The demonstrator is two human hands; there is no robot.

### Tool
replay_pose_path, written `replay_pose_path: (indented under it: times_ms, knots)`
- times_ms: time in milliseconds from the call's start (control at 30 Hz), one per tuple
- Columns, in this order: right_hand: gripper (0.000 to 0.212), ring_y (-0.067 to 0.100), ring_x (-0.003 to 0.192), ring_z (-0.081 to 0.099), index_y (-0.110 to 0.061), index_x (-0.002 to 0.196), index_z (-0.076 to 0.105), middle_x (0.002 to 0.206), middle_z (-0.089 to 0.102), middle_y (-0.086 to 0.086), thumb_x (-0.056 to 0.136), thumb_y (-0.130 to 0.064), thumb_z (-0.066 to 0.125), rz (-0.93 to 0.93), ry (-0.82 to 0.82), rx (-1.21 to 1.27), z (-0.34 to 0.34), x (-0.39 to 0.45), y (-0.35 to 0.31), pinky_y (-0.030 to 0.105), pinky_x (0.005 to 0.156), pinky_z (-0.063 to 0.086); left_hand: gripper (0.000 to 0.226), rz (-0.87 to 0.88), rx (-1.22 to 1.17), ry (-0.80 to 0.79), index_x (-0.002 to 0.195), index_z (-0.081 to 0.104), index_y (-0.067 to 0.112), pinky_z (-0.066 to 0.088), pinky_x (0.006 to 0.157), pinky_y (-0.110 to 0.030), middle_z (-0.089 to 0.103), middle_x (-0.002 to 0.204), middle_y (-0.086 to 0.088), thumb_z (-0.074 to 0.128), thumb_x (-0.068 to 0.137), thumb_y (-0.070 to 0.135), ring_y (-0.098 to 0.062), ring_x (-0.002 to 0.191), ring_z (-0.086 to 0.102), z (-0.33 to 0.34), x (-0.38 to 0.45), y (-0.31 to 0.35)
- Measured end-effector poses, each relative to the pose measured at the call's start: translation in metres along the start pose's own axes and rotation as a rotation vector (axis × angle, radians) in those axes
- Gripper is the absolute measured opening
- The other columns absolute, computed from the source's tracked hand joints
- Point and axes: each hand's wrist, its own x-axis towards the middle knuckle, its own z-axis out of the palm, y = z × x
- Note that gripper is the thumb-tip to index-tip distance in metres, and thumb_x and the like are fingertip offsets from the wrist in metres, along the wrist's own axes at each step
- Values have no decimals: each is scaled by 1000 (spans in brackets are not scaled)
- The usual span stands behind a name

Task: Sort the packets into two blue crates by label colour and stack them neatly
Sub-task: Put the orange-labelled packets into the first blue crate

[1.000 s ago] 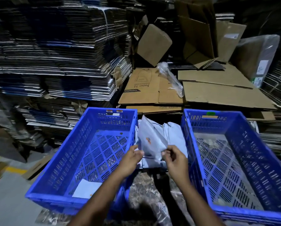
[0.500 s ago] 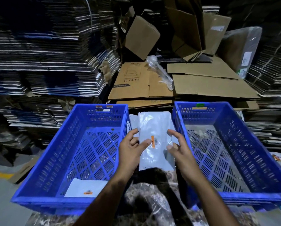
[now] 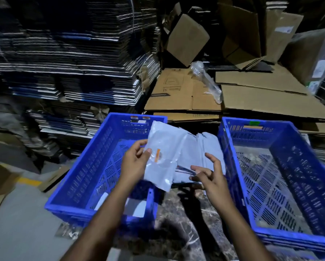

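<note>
My left hand [image 3: 135, 162] pinches a pale grey packet [image 3: 163, 147] with an orange label, thumb on top beside the label. The packet tilts over the right rim of the left blue crate [image 3: 78, 174]. A white packet [image 3: 135, 208] lies on that crate's floor near the front. My right hand [image 3: 208, 176] hovers free of the held packet, fingers spread, over a pile of grey packets [image 3: 205, 146] between the crates. The right blue crate [image 3: 289, 230] stands to the right, its mesh floor bare where I can see it.
Flattened cardboard sheets [image 3: 184, 91] and stacked bundles [image 3: 67, 53] rise behind both crates. A crumpled clear plastic wrap [image 3: 206, 80] lies on the cardboard. The crates stand on a dark marbled surface [image 3: 186, 227]. Grey floor with a yellow line [image 3: 28, 181] lies to the left.
My right hand has let go of the packet. My left hand alone now carries it leftward, over the left crate's rim.
</note>
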Motion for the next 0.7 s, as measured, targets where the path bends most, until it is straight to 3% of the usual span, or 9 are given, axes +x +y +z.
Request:
replay_pose_path:
  times_ms: [67,167,300,367,433,500,600,700]
  knots:
    - [45,17,91,71,-43,133,38,102,75,-10,99,-21,57,27,35,-95,5,6,22,52,86,55,25,44,274,68,112,64,33,53,72,-37,73,93,4,58,88,38,-18,83,70,-39,15,-12]
    - [45,18,88,70,-52,121,43,96,74,-11,96,-18,60,106,100,-117,10,14,50,57,84,55,21,-14,501,93,110,63,34,51,77,-39,69,89,2,56,90,34,-26,88,67,-86,34,-34]
    - [41,20,88,70,-44,123,47,94,74,-4,94,-20,63,158,142,-123,15,21,72,56,84,55,23,-151,941,-219,118,62,26,48,82,-34,71,100,-9,54,97,20,-29,101,66,-104,34,-75]
    - [38,18,89,70,-38,124,49,91,75,-6,94,-19,63,164,145,-149,17,24,78,53,85,56,18,-294,944,-447,108,62,28,52,80,-30,70,105,-10,53,97,16,-25,99,67,-103,22,-93]
    - [34,19,89,69,-34,123,51,89,74,-5,94,-20,63,162,135,-221,18,29,84,49,85,55,15,-328,944,-610,99,62,24,51,76,-25,68,107,-13,53,98,12,-25,97,64,-101,12,-102]
    - [29,24,87,67,-30,121,54,86,72,-2,94,-23,62,142,133,-340,21,36,85,43,81,52,17,-291,963,-624,111,65,18,43,79,-24,65,119,-11,51,101,16,-25,106,60,-101,12,-106]
    - [19,29,82,64,-20,113,60,83,68,2,94,-18,59,108,161,-530,30,49,81,33,67,42,21,-249,930,-559,118,62,23,40,65,-26,66,103,-13,47,104,20,-26,86,60,-101,12,-104]
    - [19,29,92,64,-14,111,63,95,67,5,91,-13,61,-6,148,-671,41,69,80,33,73,47,19,-217,824,-501,115,62,35,52,80,-37,70,106,-10,50,103,27,-29,97,66,-97,10,-102]
